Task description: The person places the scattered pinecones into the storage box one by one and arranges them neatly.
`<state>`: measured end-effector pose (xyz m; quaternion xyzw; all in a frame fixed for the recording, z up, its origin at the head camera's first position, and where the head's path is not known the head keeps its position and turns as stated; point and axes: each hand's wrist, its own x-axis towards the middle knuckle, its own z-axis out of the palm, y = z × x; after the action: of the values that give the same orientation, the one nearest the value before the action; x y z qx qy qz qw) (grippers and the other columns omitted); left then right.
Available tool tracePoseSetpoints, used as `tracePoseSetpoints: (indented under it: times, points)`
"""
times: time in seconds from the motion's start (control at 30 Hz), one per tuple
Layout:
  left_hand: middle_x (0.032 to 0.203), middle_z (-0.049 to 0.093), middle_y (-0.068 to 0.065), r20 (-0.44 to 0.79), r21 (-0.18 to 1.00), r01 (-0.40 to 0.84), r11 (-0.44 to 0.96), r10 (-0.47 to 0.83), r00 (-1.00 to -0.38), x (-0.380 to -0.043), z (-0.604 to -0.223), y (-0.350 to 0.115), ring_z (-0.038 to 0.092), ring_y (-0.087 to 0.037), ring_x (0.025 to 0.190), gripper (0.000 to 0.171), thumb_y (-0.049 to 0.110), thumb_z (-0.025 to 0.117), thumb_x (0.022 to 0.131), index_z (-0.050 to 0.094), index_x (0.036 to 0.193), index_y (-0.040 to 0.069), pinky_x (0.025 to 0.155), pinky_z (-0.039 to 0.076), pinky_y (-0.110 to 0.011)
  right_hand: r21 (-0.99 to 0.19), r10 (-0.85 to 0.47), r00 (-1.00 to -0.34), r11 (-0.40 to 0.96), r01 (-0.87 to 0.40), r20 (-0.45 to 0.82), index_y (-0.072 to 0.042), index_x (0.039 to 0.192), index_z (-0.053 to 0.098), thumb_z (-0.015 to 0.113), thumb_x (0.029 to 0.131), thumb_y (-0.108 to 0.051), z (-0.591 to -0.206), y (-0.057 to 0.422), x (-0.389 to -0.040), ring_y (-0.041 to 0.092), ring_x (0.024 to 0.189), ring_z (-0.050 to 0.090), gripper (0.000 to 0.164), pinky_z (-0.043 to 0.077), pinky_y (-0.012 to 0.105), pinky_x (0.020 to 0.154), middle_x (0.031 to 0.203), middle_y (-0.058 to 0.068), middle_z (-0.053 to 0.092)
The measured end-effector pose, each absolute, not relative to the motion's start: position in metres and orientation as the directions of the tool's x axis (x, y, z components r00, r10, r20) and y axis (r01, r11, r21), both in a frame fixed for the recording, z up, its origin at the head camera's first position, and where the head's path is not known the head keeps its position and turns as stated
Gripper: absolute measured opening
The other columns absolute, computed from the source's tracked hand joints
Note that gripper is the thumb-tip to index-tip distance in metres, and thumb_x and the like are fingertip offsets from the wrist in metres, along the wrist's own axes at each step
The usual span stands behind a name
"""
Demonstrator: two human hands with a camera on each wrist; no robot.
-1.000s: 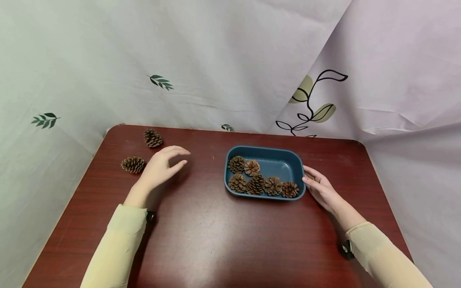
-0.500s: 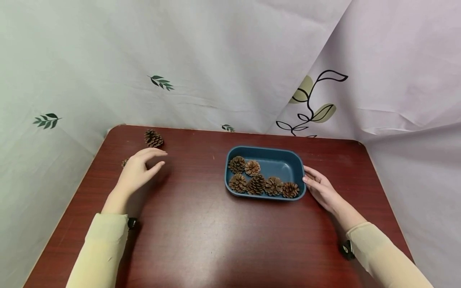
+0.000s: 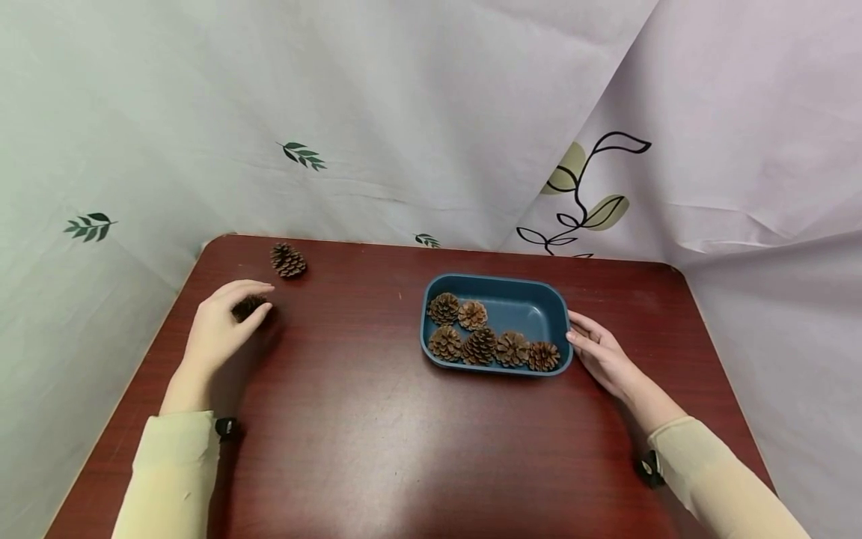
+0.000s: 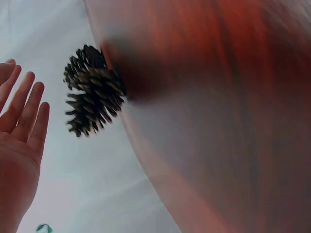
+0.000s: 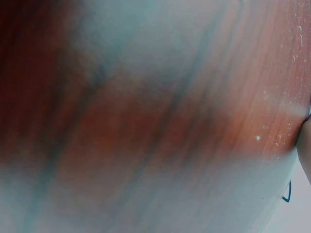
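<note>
My left hand [image 3: 218, 322] reaches over a brown pine cone [image 3: 248, 308] at the table's left, its thumb and fingers spread on either side of it. The left wrist view shows those fingers [image 4: 31, 109] extended, with a gap between them and two overlapping pine cones [image 4: 95, 104]. Farther back lies another pine cone [image 3: 287, 260]. A blue rectangular tray [image 3: 518, 299] holds several pine cones [image 3: 479, 346], mostly along its near side and left end. Against the tray's right end rests my right hand [image 3: 602, 355], fingers extended along the outer wall, thumb at the rim.
Everything lies on a dark red wooden table [image 3: 377, 449]. A pale curtain [image 3: 404, 112] with leaf prints hangs right behind its far edge and down both sides. The right wrist view shows mostly blurred tabletop [image 5: 121, 121].
My left hand has moved left, from beside the nearer loose pine cone to over it, passing in front of it on the way. The right hand and the tray stay in place.
</note>
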<state>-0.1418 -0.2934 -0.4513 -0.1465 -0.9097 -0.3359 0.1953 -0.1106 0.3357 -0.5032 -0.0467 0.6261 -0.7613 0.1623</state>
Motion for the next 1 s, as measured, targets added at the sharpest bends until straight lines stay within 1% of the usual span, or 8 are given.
tracePoseSetpoints:
  times: [0.07,0.23,0.33,0.53,0.67,0.83,0.9,1.0]
  points:
    - [0.12,0.075,-0.016,0.452,0.566,0.382,0.73,0.112,-0.885,-0.14,-0.452,-0.298,0.051,0.019,0.11,0.032,-0.006,0.079,0.09,0.079,0.119,0.006,0.088,0.04,-0.003,-0.968,-0.304,-0.943,-0.161,0.191,-0.135,-0.009,0.156,0.044,0.046,0.112,-0.003,-0.503,0.336,-0.11,-0.006,0.128,0.061,0.044,0.05,0.01,0.106,0.14,-0.017,0.065]
    - [0.119,0.074,-0.015,0.438,0.565,0.345,0.749,0.082,-0.895,-0.139,-0.456,-0.307,0.054,0.014,0.101,0.033,-0.007,0.079,0.089,0.078,0.12,0.004,0.076,0.042,-0.004,-0.969,-0.299,-0.944,-0.154,0.193,-0.14,-0.008,0.156,0.044,0.046,0.112,-0.004,-0.502,0.335,-0.11,-0.006,0.128,0.061,0.044,0.05,0.01,0.106,0.139,-0.017,0.065]
    - [0.119,0.074,-0.016,0.433,0.567,0.335,0.753,0.073,-0.898,-0.139,-0.459,-0.313,0.052,0.02,0.103,0.034,-0.008,0.081,0.088,0.077,0.12,0.002,0.079,0.041,-0.002,-0.969,-0.298,-0.944,-0.156,0.192,-0.139,-0.009,0.155,0.045,0.046,0.112,-0.004,-0.502,0.335,-0.11,-0.006,0.127,0.061,0.043,0.05,0.009,0.106,0.139,-0.017,0.065]
    - [0.123,0.073,-0.019,0.415,0.598,0.302,0.742,0.035,-0.909,-0.142,-0.465,-0.326,0.042,0.031,0.115,0.04,-0.007,0.084,0.085,0.077,0.123,0.004,0.097,0.032,0.003,-0.968,-0.292,-0.947,-0.167,0.187,-0.132,-0.015,0.15,0.051,0.046,0.112,-0.003,-0.503,0.335,-0.108,-0.006,0.128,0.062,0.04,0.05,0.009,0.105,0.139,-0.016,0.066]
    - [0.124,0.073,-0.004,0.347,0.696,0.247,0.674,-0.015,-0.938,-0.142,-0.469,-0.336,0.052,0.025,0.113,0.044,-0.006,0.084,0.087,0.075,0.128,0.006,0.097,0.039,0.004,-0.968,-0.291,-0.947,-0.165,0.189,-0.135,-0.015,0.15,0.051,0.047,0.112,-0.003,-0.502,0.334,-0.108,-0.006,0.127,0.061,0.04,0.05,0.009,0.105,0.138,-0.017,0.066]
    - [0.122,0.064,0.027,0.224,0.799,0.143,0.585,-0.068,-0.972,-0.14,-0.472,-0.347,0.058,0.022,0.109,0.046,0.002,0.081,0.092,0.071,0.137,0.007,0.089,0.045,0.003,-0.968,-0.287,-0.948,-0.161,0.191,-0.139,-0.013,0.151,0.049,0.047,0.112,-0.003,-0.501,0.333,-0.108,-0.006,0.127,0.062,0.041,0.05,0.009,0.105,0.138,-0.017,0.066]
    - [0.121,0.059,0.034,0.172,0.81,0.099,0.578,-0.074,-0.982,-0.139,-0.472,-0.35,0.056,0.023,0.108,0.047,0.008,0.081,0.095,0.069,0.14,0.007,0.087,0.044,0.003,-0.968,-0.286,-0.948,-0.161,0.19,-0.139,-0.012,0.151,0.049,0.047,0.112,-0.003,-0.501,0.333,-0.109,-0.006,0.127,0.062,0.041,0.05,0.009,0.105,0.138,-0.017,0.067]
    - [0.122,0.058,0.036,0.11,0.833,0.057,0.55,-0.064,-0.992,-0.137,-0.471,-0.354,0.057,0.023,0.106,0.049,0.012,0.079,0.097,0.066,0.144,0.007,0.084,0.046,0.002,-0.969,-0.293,-0.946,-0.156,0.192,-0.141,-0.011,0.153,0.047,0.047,0.112,-0.003,-0.501,0.334,-0.11,-0.006,0.127,0.062,0.042,0.05,0.009,0.105,0.138,-0.017,0.066]
